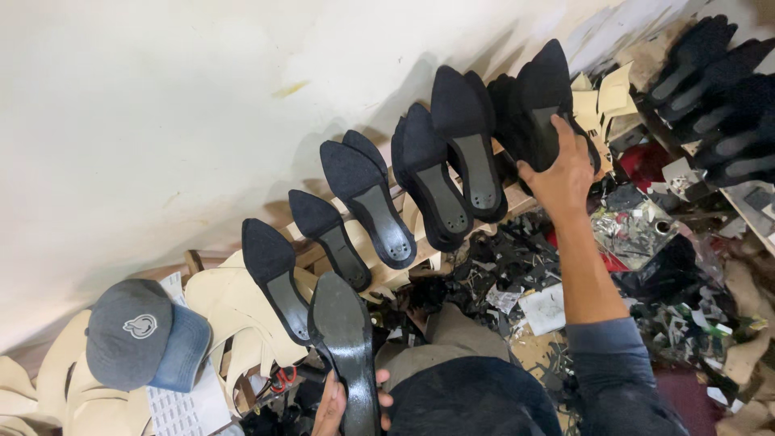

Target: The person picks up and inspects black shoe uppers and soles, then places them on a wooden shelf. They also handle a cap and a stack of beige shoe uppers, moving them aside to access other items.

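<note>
Against the pale wall (161,121), a row of black pointed shoe soles is being leaned in pairs on a low wooden rack (387,278). The far sole (539,101) at the row's right end is being pressed by the right hand (565,173), whose grip is half closed: the fingers (563,133) are being laid over its lower grey heel part, with the toe pointing up and away, above the hand. At the bottom of the view, another black sole (345,347) is being held by the left hand (335,404), the grip being closed round its narrow heel end, so that the toe is standing upright just beside the nearest racked sole (274,278). For the step to be done well, as may be judged, each sole is best being set at the same tilt as its neighbours, toe up and not sliding. A grey cap (141,335) is lying on cream cut pieces (234,311) to the left; scraps (646,274) are being left heaped at the right.
</note>
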Tool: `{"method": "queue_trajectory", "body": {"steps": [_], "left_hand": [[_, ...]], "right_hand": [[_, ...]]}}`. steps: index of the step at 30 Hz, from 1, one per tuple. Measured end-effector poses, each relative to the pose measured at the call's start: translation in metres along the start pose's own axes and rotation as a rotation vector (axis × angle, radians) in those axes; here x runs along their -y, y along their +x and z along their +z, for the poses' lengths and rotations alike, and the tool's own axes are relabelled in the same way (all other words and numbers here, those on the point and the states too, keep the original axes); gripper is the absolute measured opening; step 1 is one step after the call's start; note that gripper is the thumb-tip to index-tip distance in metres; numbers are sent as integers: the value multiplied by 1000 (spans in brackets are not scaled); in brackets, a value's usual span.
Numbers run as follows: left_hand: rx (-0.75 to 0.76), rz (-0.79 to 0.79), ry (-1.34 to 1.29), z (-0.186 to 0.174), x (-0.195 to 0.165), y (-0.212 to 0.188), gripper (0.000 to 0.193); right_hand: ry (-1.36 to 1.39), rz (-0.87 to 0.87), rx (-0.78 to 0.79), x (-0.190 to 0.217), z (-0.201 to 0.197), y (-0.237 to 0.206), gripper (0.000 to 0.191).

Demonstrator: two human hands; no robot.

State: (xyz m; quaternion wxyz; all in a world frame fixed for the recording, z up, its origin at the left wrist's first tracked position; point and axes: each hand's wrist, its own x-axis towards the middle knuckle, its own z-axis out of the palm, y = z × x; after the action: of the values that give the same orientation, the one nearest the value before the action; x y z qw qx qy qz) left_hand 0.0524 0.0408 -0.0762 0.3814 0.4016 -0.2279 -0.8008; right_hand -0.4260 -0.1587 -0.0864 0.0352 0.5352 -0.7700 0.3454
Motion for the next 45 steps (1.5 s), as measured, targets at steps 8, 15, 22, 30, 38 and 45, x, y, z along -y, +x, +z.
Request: {"method": "queue_trajectory", "body": {"steps": [8,15,22,30,38,45], "left_hand": [[-75,36,16,0,12,0,61],[-31,39,-43,-4,16,-2,55],[-162,-66,0,7,11,4,58],[-146,-47,12,4,17,-3,52],[-72,55,-47,-20,27,-7,52],[-265,164,-97,-14,20,0,50]], "right_hand": [[184,68,87,-15,-12,19,104],[834,235,-57,-49,-38,27,91],[143,-37,-122,-18,-33,6,99],[33,111,50,-14,2,-5,113],[1254,488,-74,-48,-63,22,70],[1435,227,-18,59,-123,-19,84]]}}
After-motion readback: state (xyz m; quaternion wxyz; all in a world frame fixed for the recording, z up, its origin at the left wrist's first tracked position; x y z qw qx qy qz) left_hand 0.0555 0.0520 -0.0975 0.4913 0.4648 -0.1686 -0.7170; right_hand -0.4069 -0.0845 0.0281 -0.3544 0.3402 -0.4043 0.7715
